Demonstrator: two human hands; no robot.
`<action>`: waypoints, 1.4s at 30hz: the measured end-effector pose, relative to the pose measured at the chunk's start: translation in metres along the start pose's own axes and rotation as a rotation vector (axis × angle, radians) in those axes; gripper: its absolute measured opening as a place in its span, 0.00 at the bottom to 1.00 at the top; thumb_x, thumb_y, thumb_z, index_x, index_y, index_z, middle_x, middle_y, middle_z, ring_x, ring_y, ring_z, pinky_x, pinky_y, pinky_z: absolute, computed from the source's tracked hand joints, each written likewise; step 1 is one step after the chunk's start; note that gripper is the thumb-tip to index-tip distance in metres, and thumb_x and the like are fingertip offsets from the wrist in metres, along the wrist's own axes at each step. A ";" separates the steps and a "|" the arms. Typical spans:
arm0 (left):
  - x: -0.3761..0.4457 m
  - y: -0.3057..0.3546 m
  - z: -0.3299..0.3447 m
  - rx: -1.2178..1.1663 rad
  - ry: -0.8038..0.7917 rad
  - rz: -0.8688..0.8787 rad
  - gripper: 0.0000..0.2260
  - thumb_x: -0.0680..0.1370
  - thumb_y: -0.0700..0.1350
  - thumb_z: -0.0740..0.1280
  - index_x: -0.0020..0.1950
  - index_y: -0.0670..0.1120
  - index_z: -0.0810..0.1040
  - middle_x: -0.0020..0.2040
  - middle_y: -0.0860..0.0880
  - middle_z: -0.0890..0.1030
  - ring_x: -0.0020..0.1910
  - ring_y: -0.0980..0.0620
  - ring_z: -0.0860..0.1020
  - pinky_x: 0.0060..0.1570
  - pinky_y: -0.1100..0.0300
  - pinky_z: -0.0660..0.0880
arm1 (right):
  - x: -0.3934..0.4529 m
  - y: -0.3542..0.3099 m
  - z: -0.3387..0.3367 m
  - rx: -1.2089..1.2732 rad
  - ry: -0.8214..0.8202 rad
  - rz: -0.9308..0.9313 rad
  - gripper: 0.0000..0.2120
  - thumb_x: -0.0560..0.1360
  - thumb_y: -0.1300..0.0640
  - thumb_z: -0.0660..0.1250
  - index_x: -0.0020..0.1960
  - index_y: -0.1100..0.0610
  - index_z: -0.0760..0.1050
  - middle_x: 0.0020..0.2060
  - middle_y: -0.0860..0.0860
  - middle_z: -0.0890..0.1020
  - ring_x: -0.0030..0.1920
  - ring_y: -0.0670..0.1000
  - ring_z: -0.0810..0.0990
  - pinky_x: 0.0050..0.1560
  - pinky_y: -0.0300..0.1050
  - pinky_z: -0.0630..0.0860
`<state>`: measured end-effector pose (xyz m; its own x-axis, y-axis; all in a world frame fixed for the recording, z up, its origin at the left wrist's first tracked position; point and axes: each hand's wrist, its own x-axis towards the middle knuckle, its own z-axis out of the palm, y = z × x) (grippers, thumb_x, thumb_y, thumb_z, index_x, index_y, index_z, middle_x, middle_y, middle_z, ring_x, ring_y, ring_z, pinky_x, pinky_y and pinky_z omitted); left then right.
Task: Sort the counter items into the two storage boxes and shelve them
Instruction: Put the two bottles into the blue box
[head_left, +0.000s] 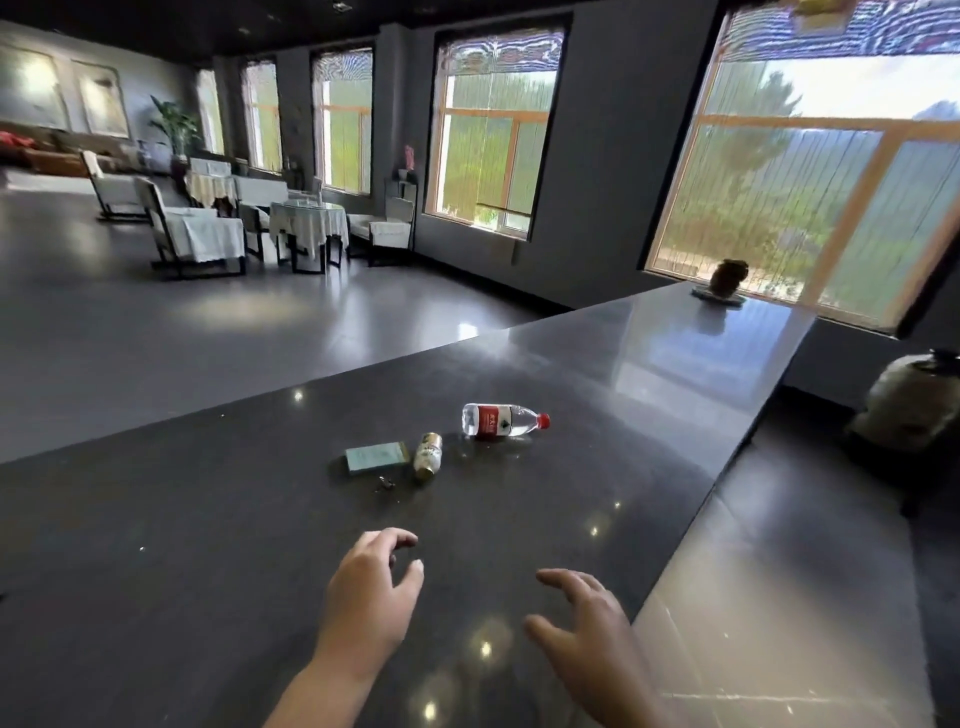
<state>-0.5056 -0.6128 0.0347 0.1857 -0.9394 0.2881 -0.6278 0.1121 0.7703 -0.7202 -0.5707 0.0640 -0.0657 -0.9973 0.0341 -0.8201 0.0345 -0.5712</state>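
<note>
A dark, glossy counter (208, 545) fills the lower view, seen from a person's head looking down. Both bare hands hover over its near part, holding nothing. The left hand (371, 582) has its fingers loosely curled with the thumb apart; the right hand (582, 618) is spread wider, fingers relaxed. Both forearms are cut off by the bottom edge.

Farther along the counter, well apart from the hands, lie four items. A clear water bottle (501, 421) with a red label and red cap lies on its side. Near it, to the left, a small white and gold bottle (428, 457) also lies flat, just beside a flat teal box (376, 457). In front of the box sits a tiny metal object (385, 484), too small to identify.

At the counter's far end stands a dark ornament (727, 280), blurred. A pale jar (914, 400) at the right is partly cut off. No storage boxes appear.
</note>
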 end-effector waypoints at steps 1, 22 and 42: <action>0.006 -0.003 0.006 0.002 0.004 -0.012 0.08 0.73 0.44 0.71 0.51 0.52 0.79 0.46 0.57 0.75 0.45 0.56 0.75 0.47 0.60 0.72 | 0.011 0.005 0.004 0.015 -0.023 0.008 0.22 0.72 0.50 0.68 0.66 0.44 0.71 0.64 0.41 0.72 0.65 0.44 0.69 0.64 0.37 0.66; 0.176 -0.009 0.158 0.257 0.204 -0.342 0.22 0.71 0.43 0.73 0.64 0.47 0.74 0.60 0.49 0.74 0.61 0.50 0.72 0.62 0.59 0.68 | 0.366 0.090 0.013 0.002 -0.067 -0.078 0.42 0.70 0.45 0.70 0.77 0.46 0.51 0.76 0.48 0.56 0.75 0.51 0.51 0.71 0.48 0.58; 0.169 -0.010 0.174 0.085 0.516 -0.344 0.16 0.70 0.48 0.74 0.56 0.52 0.75 0.51 0.56 0.74 0.52 0.67 0.73 0.44 0.74 0.69 | 0.397 0.078 0.052 0.124 -0.059 -0.261 0.26 0.59 0.37 0.77 0.54 0.42 0.74 0.44 0.41 0.77 0.41 0.48 0.76 0.36 0.42 0.68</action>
<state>-0.5997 -0.8286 -0.0232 0.7155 -0.6375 0.2856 -0.5214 -0.2152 0.8257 -0.7808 -0.9676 -0.0098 0.1747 -0.9736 0.1469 -0.7291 -0.2282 -0.6453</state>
